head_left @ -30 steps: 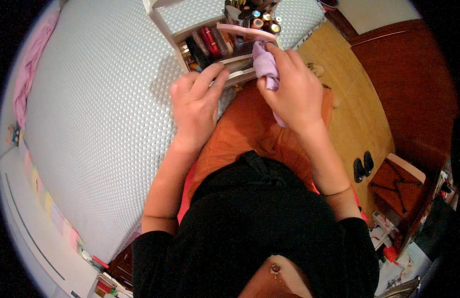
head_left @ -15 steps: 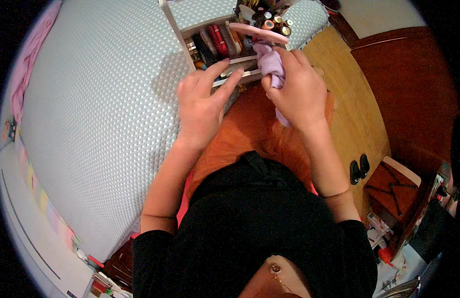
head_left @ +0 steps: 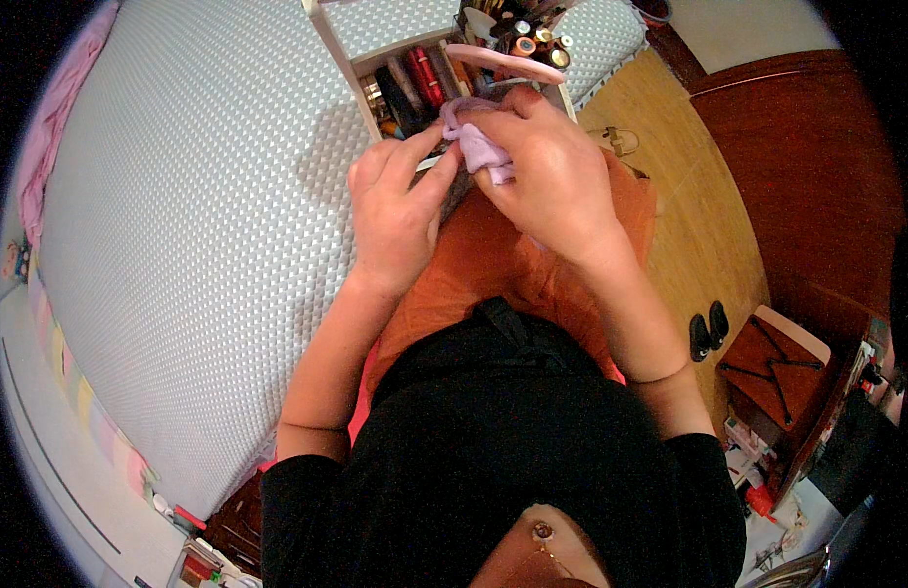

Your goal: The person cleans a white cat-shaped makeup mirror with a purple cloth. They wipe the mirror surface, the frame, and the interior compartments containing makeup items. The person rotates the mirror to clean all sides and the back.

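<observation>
My right hand (head_left: pixel 557 181) has just come leftward, carrying the lilac cloth (head_left: pixel 485 155) away from the right end of the white box (head_left: pixel 407 44) and over to the middle of its front edge. I take that to mean both hands are now busy at one spot, where a moment ago a clear gap lay between them.

My right fingers are closed around the cloth, which is bunched up, with a fold poking out below. My left hand (head_left: pixel 395 211) has hardly moved: its thumb and forefinger sit a narrow gap apart at the cloth's left edge, seemingly touching it. Whether they pinch anything there I can't say, since the folds hide the tips.

The box stands by the edge of the bed (head_left: pixel 209 196), just beyond my orange trousers (head_left: pixel 454 265). Inside, toward its back edge, a red case (head_left: pixel 427 76) stands among darker ones. A pink rounded panel (head_left: pixel 503 63) slants across the right-hand part, and small bottles (head_left: pixel 560 58) cluster beyond it, near the back right corner. My right hand covers much of the front right corner.

As for labels, I can't read any lettering on the cases or bottles; they are too small and blurred.
</observation>
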The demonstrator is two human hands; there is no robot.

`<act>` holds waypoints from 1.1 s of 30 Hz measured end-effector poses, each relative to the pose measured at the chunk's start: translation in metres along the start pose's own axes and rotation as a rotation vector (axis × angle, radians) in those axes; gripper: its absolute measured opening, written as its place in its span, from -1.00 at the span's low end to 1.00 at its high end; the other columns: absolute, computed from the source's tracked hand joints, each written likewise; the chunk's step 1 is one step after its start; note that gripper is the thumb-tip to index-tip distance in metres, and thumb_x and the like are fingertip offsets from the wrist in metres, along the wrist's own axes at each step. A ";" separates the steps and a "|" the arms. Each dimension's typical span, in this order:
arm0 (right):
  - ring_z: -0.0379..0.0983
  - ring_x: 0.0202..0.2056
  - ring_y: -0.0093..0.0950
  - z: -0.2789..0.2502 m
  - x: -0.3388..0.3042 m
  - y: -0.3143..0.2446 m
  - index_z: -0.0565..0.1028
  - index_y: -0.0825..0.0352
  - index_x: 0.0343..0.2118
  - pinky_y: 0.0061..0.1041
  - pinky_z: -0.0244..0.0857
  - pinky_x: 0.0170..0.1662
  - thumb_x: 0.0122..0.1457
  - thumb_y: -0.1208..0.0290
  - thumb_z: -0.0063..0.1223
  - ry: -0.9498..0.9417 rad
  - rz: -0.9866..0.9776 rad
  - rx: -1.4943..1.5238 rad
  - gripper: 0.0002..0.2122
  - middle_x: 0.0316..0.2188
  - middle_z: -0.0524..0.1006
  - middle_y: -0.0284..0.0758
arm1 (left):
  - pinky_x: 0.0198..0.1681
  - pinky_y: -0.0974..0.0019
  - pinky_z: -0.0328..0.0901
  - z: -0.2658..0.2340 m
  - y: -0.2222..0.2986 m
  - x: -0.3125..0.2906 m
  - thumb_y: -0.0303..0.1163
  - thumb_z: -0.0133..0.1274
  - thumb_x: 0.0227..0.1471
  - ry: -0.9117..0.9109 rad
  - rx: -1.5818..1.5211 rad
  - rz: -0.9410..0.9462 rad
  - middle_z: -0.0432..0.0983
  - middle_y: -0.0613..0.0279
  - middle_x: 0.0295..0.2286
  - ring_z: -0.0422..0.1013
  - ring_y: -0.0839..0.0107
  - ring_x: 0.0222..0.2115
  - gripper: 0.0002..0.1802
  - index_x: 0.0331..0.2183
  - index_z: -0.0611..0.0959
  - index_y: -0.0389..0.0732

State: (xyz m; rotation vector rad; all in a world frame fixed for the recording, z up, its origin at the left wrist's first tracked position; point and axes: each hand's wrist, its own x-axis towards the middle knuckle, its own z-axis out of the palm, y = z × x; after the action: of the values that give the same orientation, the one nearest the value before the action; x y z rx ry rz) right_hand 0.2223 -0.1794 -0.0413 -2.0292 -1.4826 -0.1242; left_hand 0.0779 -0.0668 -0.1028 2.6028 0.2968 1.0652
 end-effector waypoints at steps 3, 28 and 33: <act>0.54 -0.33 -0.14 0.000 -0.001 0.006 0.62 0.19 -0.28 -0.15 0.47 -0.30 -0.04 0.40 0.27 -0.038 -0.028 -0.055 -0.79 -0.37 0.53 -0.18 | -0.11 0.13 0.25 0.000 -0.001 -0.002 -0.48 0.14 -0.13 -0.010 0.022 0.013 0.57 0.26 -0.05 0.41 0.20 -0.21 -0.55 -0.10 0.70 -0.08; 0.60 -0.18 -0.26 -0.014 -0.026 0.035 0.57 0.31 -0.06 -0.30 0.46 -0.09 0.06 0.35 0.12 -0.009 0.292 0.470 -0.64 -0.21 0.63 -0.13 | -0.10 0.15 0.29 -0.005 0.001 0.001 -0.58 0.11 -0.15 0.020 -0.002 0.013 0.56 0.11 -0.05 0.43 0.18 -0.19 -0.51 -0.07 0.69 -0.18; 0.57 -0.16 -0.31 -0.017 -0.073 0.042 0.49 0.38 0.09 -0.39 0.43 -0.04 0.00 0.53 0.14 0.212 0.469 0.524 -0.51 -0.11 0.59 -0.18 | -0.10 0.30 0.34 -0.022 0.014 -0.017 -0.62 0.26 -0.04 0.143 0.127 -0.224 0.43 0.07 0.01 0.42 0.30 -0.21 -0.51 -0.01 0.68 -0.12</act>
State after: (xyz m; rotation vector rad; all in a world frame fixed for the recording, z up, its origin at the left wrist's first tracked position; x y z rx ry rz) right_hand 0.2377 -0.2564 -0.0760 -1.7994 -0.7747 0.2143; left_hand 0.0519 -0.0803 -0.0938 2.5294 0.6933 1.1872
